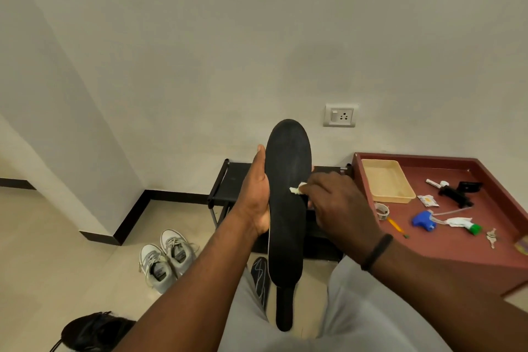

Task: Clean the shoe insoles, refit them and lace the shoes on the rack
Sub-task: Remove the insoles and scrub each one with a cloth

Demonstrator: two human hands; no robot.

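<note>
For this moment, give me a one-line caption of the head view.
Left hand holds a black insole upright while the right hand wipes it with a pale cloth.

Matt black, faintly grainy insole (288, 180); pale crumpled cloth or paper wad (297, 190). Dark metal-tube rack (228, 183) with matt top. Grey fabric sneakers (167, 260). Smooth maroon table (457, 248); glossy beige plastic tray (371, 166). Polished floor tiles (57, 237).

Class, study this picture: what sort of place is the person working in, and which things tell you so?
Probably a room or entryway in a home: a low black shoe rack against the wall, grey sneakers on the tiled floor, and a wall socket.
</note>
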